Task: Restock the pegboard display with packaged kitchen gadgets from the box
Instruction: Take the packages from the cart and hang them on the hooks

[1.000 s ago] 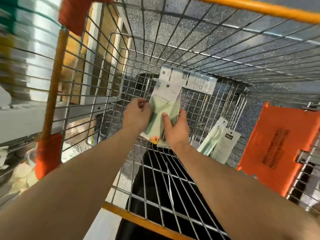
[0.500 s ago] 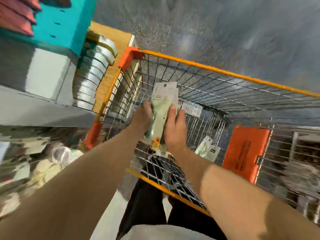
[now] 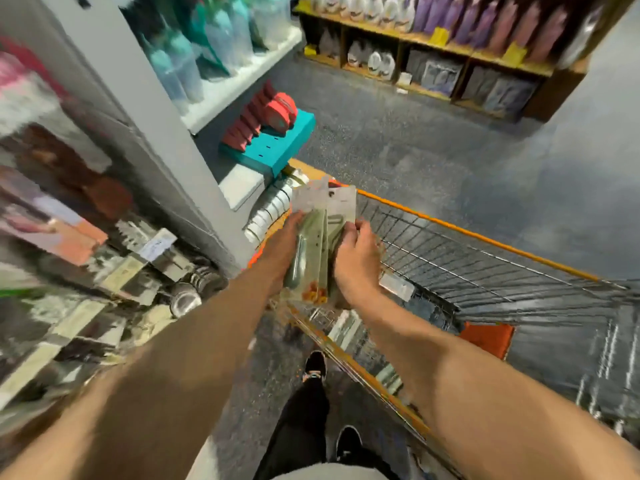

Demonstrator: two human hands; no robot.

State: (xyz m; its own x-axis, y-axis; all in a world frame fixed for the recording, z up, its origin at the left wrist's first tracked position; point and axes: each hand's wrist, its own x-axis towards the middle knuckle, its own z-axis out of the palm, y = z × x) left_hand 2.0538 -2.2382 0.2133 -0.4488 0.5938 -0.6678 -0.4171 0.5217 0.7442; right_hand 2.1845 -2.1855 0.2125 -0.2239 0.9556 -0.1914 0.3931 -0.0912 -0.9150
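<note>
I see two hands at frame centre: the left hand (image 3: 282,245) and right hand (image 3: 356,263) both grip one fanned bunch of packaged gadgets (image 3: 320,233), at least two cards, above one wire cart (image 3: 485,239)

the person's left hand (image 3: 284,249) and right hand (image 3: 356,268) are bare. the left forearm (image 3: 156,375) and right forearm (image 3: 467,372) are uncovered down to the lower edge of the view. a pale grey-white top (image 3: 318,472) shows only as a curved strip at the bottom edge. the trousers (image 3: 301,420) are black and full-length. the shoes are black: the forward shoe (image 3: 314,365) has light marks near its heel, and the nearer shoe (image 3: 348,441) has a pale sole rim.
</note>
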